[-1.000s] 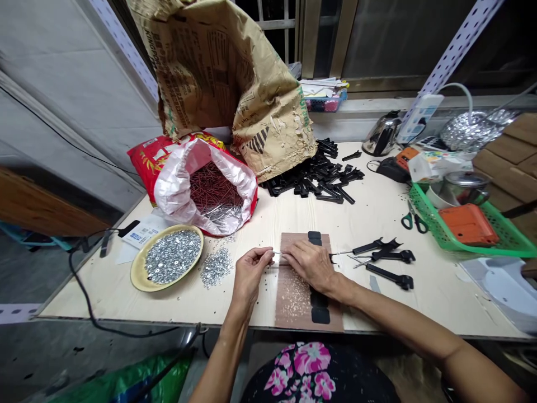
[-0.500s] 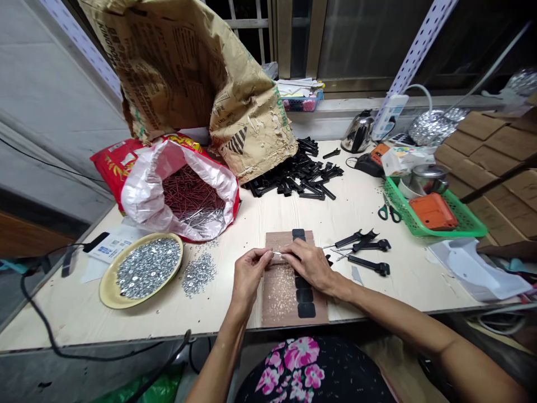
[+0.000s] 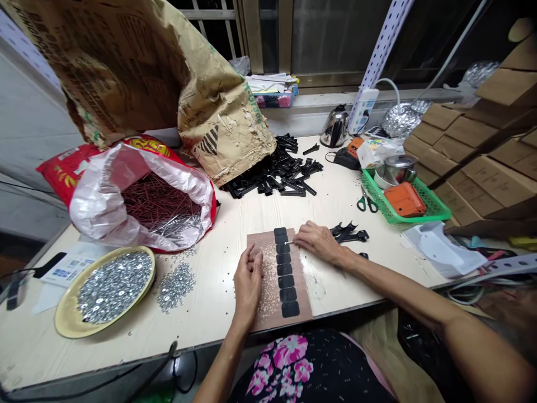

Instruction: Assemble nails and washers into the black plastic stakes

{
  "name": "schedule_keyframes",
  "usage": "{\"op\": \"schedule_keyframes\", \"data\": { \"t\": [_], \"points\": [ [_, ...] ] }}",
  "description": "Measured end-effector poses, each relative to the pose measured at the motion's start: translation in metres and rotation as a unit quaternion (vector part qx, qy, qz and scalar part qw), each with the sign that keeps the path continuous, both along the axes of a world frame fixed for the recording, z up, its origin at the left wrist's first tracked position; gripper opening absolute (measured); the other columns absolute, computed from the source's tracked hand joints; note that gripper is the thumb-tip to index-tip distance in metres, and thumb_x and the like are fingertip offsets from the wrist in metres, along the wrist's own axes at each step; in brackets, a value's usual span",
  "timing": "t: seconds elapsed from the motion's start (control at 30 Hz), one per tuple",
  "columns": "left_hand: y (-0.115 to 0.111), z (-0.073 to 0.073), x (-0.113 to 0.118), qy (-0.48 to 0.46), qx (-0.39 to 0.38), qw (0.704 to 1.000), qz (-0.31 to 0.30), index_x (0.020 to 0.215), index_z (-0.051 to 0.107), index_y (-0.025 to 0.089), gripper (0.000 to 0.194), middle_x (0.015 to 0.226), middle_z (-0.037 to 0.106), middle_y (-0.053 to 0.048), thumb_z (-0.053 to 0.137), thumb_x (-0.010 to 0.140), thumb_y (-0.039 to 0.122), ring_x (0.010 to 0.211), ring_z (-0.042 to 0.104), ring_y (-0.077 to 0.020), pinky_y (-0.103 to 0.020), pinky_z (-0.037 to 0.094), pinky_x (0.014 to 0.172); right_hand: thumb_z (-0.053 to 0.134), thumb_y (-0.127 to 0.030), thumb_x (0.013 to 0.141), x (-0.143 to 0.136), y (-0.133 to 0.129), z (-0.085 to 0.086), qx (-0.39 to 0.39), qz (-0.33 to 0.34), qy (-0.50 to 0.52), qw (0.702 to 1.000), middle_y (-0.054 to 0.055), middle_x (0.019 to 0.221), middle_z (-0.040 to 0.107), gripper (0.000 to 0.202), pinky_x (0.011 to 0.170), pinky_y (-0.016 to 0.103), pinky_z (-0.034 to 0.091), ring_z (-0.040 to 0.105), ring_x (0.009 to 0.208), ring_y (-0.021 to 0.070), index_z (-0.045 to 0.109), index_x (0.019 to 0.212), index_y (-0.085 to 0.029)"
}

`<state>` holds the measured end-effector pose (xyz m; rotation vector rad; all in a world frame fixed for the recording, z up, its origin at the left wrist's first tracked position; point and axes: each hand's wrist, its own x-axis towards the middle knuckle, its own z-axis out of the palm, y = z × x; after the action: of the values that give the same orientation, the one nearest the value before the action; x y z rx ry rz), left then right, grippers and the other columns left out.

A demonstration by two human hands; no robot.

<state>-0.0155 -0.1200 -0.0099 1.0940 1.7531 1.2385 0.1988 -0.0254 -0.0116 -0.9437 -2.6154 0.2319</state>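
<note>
My right hand (image 3: 319, 240) pinches a thin metal pin (image 3: 288, 242) by its far end. The pin's pale tip lies over the row of black rounded pads (image 3: 285, 269) running down a brown board (image 3: 304, 291). At the board's left edge rests my left hand (image 3: 248, 277), its fingers loosely curled and the thumb apart from them; nothing shows between them. Pale crumbs (image 3: 268, 280) are scattered on the board between the left hand and the pads. Just beyond my right hand lie several black plastic handles (image 3: 350, 232), partly hidden by the hand and forearm.
Left stand a yellow bowl (image 3: 62, 313) of small metal washers, a loose washer pile (image 3: 176, 285) and an open red bag (image 3: 59, 168) of reddish rods. Behind are a paper sack (image 3: 222, 129) and heaped black parts (image 3: 289, 173). Right are scissors (image 3: 367, 202), a green basket (image 3: 438, 211) and cardboard boxes (image 3: 482, 179).
My hands have parted: the left drew back to the board's left edge, while the right keeps the pin and now sits at the board's right side. The camera view has shifted right.
</note>
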Motion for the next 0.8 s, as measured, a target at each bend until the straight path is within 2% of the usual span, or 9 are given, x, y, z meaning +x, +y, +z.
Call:
{"op": "schedule_keyframes", "data": {
  "t": [0.13,0.27,0.3,0.43,0.47,0.6,0.7,0.73,0.8],
  "points": [
    [0.003,-0.004,0.005,0.030,0.019,0.999,0.029,0.128,0.051,0.021,0.054,0.080,0.059,-0.002,0.055,0.081,0.048,0.059,0.050,-0.0140,-0.027,0.043,0.061,0.035,-0.022,0.097,0.002,-0.012,-0.005,0.024,0.150,-0.028,0.988,0.002,0.076,0.060,0.030,0.055,0.023,0.036,0.048,0.074,0.0136,0.064,0.088,-0.020],
    [0.004,-0.004,0.006,0.055,0.005,0.998,0.031,0.128,0.050,0.021,0.054,0.080,0.058,-0.002,0.054,0.081,0.048,0.059,0.051,-0.0138,-0.027,0.043,0.060,0.037,-0.023,0.097,0.002,-0.007,0.001,0.019,0.063,-0.014,0.998,0.002,0.077,0.059,0.028,0.052,0.022,0.037,0.048,0.072,0.0131,0.063,0.085,-0.018],
    [0.004,-0.004,0.007,0.058,0.003,0.998,0.032,0.128,0.049,0.021,0.054,0.081,0.058,-0.002,0.053,0.082,0.048,0.060,0.051,-0.0138,-0.027,0.043,0.060,0.038,-0.022,0.096,0.003,-0.008,0.002,0.019,0.069,-0.011,0.997,0.001,0.076,0.058,0.027,0.052,0.021,0.037,0.047,0.071,0.0126,0.062,0.084,-0.017],
    [0.004,-0.004,0.007,0.070,0.000,0.997,0.028,0.129,0.047,0.021,0.054,0.083,0.057,-0.002,0.051,0.083,0.049,0.066,0.053,-0.0145,-0.026,0.044,0.062,0.036,-0.012,0.095,0.004,-0.016,0.009,0.041,0.284,-0.032,0.957,-0.002,0.075,0.057,0.028,0.052,0.019,0.038,0.048,0.072,0.0100,0.061,0.084,-0.018],
    [0.004,-0.004,0.007,0.073,-0.001,0.997,0.025,0.129,0.047,0.021,0.054,0.083,0.057,-0.002,0.051,0.083,0.048,0.067,0.054,-0.0145,-0.026,0.044,0.062,0.034,-0.013,0.095,0.004,-0.016,0.010,0.042,0.276,-0.036,0.959,-0.002,0.075,0.057,0.030,0.052,0.019,0.037,0.048,0.071,0.0097,0.061,0.084,-0.017],
    [0.005,-0.005,0.008,0.078,-0.001,0.996,0.036,0.129,0.048,0.021,0.055,0.083,0.058,-0.002,0.052,0.082,0.049,0.065,0.054,-0.0144,-0.026,0.044,0.061,0.019,-0.021,0.098,0.003,-0.009,0.012,0.009,0.078,-0.034,0.996,-0.002,0.072,0.053,0.047,0.053,0.018,0.036,0.048,0.069,0.0078,0.061,0.081,-0.010],
    [0.005,-0.006,0.009,0.072,0.000,0.997,0.043,0.128,0.049,0.021,0.055,0.082,0.059,-0.002,0.053,0.081,0.049,0.063,0.053,-0.0136,-0.025,0.044,0.059,0.032,-0.014,0.096,0.003,-0.010,0.008,0.005,0.215,-0.027,0.976,-0.002,0.074,0.055,0.031,0.051,0.018,0.036,0.047,0.071,0.0088,0.060,0.083,-0.016],
    [0.005,-0.007,0.009,0.071,0.003,0.997,0.044,0.128,0.049,0.021,0.055,0.082,0.059,-0.002,0.053,0.081,0.049,0.062,0.053,-0.0135,-0.025,0.044,0.059,0.035,-0.012,0.094,0.002,-0.010,0.007,0.003,0.227,-0.022,0.974,-0.002,0.074,0.055,0.027,0.049,0.018,0.035,0.046,0.071,0.0095,0.060,0.082,-0.017],
    [0.005,-0.008,0.010,0.070,0.009,0.996,0.046,0.128,0.049,0.021,0.055,0.082,0.059,-0.002,0.054,0.081,0.049,0.062,0.053,-0.0133,-0.025,0.044,0.059,0.037,-0.012,0.094,0.002,-0.011,0.006,-0.006,0.172,-0.006,0.985,-0.001,0.072,0.054,0.027,0.046,0.018,0.032,0.045,0.068,0.0103,0.059,0.079,-0.018]
  ]
}}
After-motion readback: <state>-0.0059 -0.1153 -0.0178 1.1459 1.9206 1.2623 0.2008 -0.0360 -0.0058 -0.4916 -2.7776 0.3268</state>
